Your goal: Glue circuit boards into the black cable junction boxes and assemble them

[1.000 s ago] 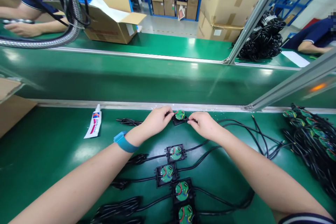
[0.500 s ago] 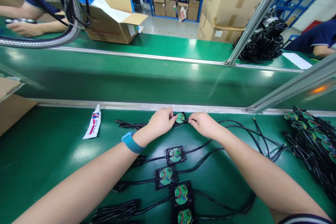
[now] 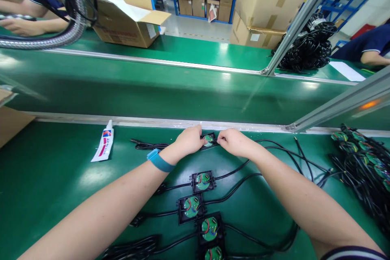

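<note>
- The small black case (image 3: 210,147) sits on the green bench (image 3: 61,191), near the pale rail (image 3: 152,123), right between the two hands. A round green board (image 3: 209,140) lies in it.
- The left hand (image 3: 189,140) is at the left side, thumb by the board. I can't tell if its grip pinches the case, a wire or nothing.
- The right hand (image 3: 234,142) is at the right side, fingertips curled in. They hide what is there, so I can't tell what that grip pinches.
- I think it's best to keep the case flat, one hand holding it still while the other makes tiny moves.
- Push softly and at the edges. The board looks easy to hurt.
- Leave the black cables (image 3: 268,143) on the right loose, so nothing tugs.
- The next case (image 3: 211,188) has a cable straight out each side. That seems a good one to copy.
</note>
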Demonstrator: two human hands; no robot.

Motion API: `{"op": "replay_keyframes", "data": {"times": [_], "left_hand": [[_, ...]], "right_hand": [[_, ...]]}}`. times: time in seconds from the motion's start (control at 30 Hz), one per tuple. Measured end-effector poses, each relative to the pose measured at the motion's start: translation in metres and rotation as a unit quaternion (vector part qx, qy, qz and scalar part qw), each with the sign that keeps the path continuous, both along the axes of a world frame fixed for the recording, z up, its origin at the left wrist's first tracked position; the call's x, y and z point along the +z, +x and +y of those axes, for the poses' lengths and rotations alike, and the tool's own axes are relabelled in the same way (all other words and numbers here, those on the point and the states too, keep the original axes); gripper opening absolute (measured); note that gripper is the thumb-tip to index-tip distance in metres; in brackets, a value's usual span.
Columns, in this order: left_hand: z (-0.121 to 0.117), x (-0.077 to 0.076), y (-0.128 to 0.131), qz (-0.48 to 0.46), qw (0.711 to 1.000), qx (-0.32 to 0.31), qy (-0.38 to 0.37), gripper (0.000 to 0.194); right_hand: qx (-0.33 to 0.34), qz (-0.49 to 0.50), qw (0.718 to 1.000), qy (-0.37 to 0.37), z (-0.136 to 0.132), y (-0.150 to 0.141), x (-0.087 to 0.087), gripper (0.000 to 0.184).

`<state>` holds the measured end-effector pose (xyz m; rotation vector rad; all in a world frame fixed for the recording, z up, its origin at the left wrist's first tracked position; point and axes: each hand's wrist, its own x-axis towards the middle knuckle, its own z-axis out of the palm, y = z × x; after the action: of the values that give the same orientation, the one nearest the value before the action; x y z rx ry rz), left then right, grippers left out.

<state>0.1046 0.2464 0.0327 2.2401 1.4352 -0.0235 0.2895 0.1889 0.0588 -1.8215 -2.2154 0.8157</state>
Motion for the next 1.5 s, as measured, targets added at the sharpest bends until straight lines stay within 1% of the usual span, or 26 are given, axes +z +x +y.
{"op": "replay_keyframes", "data": {"times": [0.1, 0.23, 0.3, 0.37, 0.43, 0.5, 0.57, 0.73, 0.83, 0.9, 1.0, 1.1, 1.2, 1.3, 1.37, 1.43, 1.5], "left_hand": [[0.002, 0.002, 0.003, 0.018, 1.0, -0.018, -0.008, 0.023], [0.002, 0.009, 0.009, 0.045, 0.999, -0.023, -0.015, 0.023], [0.001, 0.013, 0.011, 0.05, 0.998, -0.019, -0.023, 0.024], [0.001, 0.016, 0.012, 0.051, 0.998, -0.016, -0.032, 0.025], [0.001, 0.017, 0.012, 0.049, 0.998, -0.015, -0.038, 0.027], [0.002, 0.017, 0.012, 0.044, 0.998, -0.016, -0.042, 0.028], [0.002, 0.016, 0.012, 0.042, 0.998, -0.018, -0.045, 0.029], [0.001, 0.015, 0.012, 0.048, 0.998, -0.025, -0.042, 0.032], [0.0, 0.015, 0.012, 0.053, 0.997, -0.03, -0.039, 0.034], [0.0, 0.015, 0.012, 0.056, 0.997, -0.033, -0.037, 0.035], [-0.001, 0.014, 0.012, 0.059, 0.997, -0.036, -0.035, 0.035], [-0.002, 0.013, 0.013, 0.062, 0.997, -0.037, -0.035, 0.035], [-0.003, 0.014, 0.014, 0.067, 0.996, -0.034, -0.04, 0.038], [-0.004, 0.017, 0.014, 0.07, 0.996, -0.03, -0.041, 0.039], [-0.004, 0.018, 0.014, 0.071, 0.996, -0.028, -0.039, 0.039], [-0.004, 0.019, 0.014, 0.067, 0.997, -0.028, -0.036, 0.039], [-0.004, 0.019, 0.013, 0.059, 0.997, -0.03, -0.033, 0.04]], "right_hand": [[-0.004, -0.02, 1.0, -0.001, -0.001, -0.003, 0.003, 0.021], [-0.002, -0.038, 0.998, -0.048, 0.003, -0.004, 0.007, 0.021], [-0.002, -0.028, 0.998, -0.052, 0.005, -0.002, 0.007, 0.019], [0.004, -0.013, 1.0, -0.022, 0.007, 0.001, 0.005, 0.015], [0.032, -0.004, 0.999, 0.032, 0.008, 0.005, -0.001, 0.014], [0.068, 0.001, 0.993, 0.093, 0.009, 0.01, -0.01, 0.014], [0.091, 0.011, 0.986, 0.137, 0.008, 0.015, -0.02, 0.014], [0.101, 0.032, 0.975, 0.195, 0.003, 0.021, -0.044, 0.013], [0.105, 0.025, 0.972, 0.208, 0.003, 0.022, -0.048, 0.015], [0.115, -0.003, 0.974, 0.196, 0.004, 0.021, -0.046, 0.016], [0.147, -0.1, 0.972, 0.155, 0.007, 0.016, -0.035, 0.019], [0.19, -0.213, 0.95, 0.123, 0.01, 0.007, -0.022, 0.021], [0.226, -0.282, 0.927, 0.097, 0.015, -0.008, -0.009, 0.021], [0.244, -0.313, 0.916, 0.054, 0.019, -0.019, 0.002, 0.02], [0.242, -0.322, 0.915, 0.037, 0.018, -0.02, 0.008, 0.021], [0.212, -0.306, 0.926, 0.064, 0.012, -0.015, 0.01, 0.021], [0.184, -0.254, 0.941, 0.128, 0.003, -0.007, 0.006, 0.029]]}}
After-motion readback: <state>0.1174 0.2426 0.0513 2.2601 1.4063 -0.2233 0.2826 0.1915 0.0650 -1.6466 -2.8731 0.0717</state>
